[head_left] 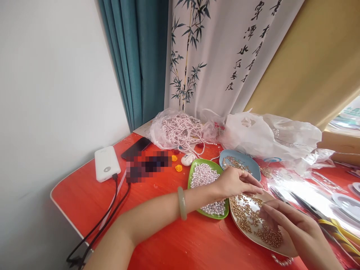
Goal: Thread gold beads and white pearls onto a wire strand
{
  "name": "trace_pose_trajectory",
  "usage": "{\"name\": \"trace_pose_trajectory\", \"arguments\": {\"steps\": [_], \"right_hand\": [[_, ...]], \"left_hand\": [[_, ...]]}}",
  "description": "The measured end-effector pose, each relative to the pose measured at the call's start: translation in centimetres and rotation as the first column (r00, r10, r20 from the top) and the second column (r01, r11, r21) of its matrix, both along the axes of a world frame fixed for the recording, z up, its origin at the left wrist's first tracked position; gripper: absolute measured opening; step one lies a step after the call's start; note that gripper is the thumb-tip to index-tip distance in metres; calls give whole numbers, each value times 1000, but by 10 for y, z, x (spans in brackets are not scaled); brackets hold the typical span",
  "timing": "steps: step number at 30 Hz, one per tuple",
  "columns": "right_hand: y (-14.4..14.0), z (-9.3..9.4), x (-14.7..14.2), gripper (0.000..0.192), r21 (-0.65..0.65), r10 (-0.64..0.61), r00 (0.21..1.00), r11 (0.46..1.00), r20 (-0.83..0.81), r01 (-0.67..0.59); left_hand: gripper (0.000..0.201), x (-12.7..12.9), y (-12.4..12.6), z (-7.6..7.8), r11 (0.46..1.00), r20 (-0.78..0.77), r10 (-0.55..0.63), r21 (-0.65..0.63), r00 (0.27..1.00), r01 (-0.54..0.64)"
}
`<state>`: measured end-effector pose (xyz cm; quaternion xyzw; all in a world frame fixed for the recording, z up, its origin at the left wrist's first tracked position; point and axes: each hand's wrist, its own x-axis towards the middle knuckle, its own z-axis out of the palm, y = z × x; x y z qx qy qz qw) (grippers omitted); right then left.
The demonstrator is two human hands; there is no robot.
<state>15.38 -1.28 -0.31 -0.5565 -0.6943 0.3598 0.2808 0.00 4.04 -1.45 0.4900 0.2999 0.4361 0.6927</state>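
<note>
My left hand [236, 182] reaches across a green dish [194, 183] of pale pink pearl beads [204, 174]. Its fingers are pressed together above the far rim of a white plate [244, 231]; what they hold, if anything, is too small to tell. Gold beads [242, 215] lie scattered and heaped on that plate. My right hand [295, 221] hovers over the plate's right side, thumb and fingertips closed in a pinch with their contents hidden. A short strand of pearls [282, 260] shows at the plate's near edge, below my right hand.
Behind the dishes are a blue dish [254, 168] with gold pieces, heaped pearl strands [180, 129] and plastic bags [270, 131]. Pliers [306, 206] lie to the right. A white power bank [107, 163] with black cables sits left, beside a dark phone [136, 148].
</note>
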Motion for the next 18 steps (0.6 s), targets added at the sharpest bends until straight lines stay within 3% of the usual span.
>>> {"name": "trace_pose_trajectory", "arguments": {"steps": [4,11,18], "right_hand": [[2,-2,0,33,-16,-15,1000,1000,-22,15],[0,1,-1,36,-16,-6,1000,1000,3,6],[0,-1,1,31,7,17,999,1000,27,-18]], "left_hand": [[27,0,-1,-1,998,-2,-58,32,998,58],[29,1,2,-4,999,-26,7,46,1000,-6],[28,0,0,-3,998,-18,-34,46,999,35]]}}
